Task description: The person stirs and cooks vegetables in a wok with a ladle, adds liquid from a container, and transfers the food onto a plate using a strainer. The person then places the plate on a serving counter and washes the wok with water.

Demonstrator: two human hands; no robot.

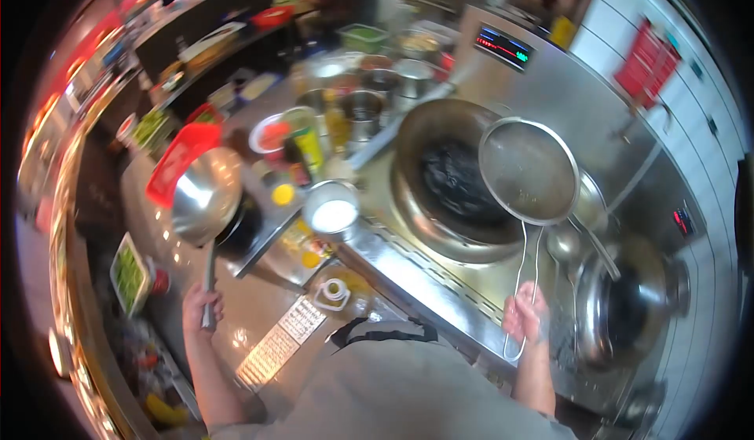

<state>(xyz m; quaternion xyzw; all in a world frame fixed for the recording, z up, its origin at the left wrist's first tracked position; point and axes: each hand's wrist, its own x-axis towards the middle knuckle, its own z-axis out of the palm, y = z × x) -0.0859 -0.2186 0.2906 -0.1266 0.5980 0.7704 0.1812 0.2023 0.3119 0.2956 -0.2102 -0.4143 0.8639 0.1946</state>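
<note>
My left hand (203,308) is closed around the long grey handle of a shiny steel pan (206,196). The pan is raised at the left, overlapping a red plastic basket (179,157). On the other side my right hand (526,314) grips the looped wire handle of a round mesh strainer (528,171). The strainer hangs over the right edge of a large wok (412,145) and hides part of it. Dark, glossy content or surface shows in the wok's bottom; I cannot tell which.
A second wok (601,314) sits at the right, with a ladle (564,245) beside it. Several metal pots (364,110) and bottles stand behind the counter's middle. Nearer are a bright-looking metal bowl (332,206), a white jug (333,294) and a printed sheet (281,342).
</note>
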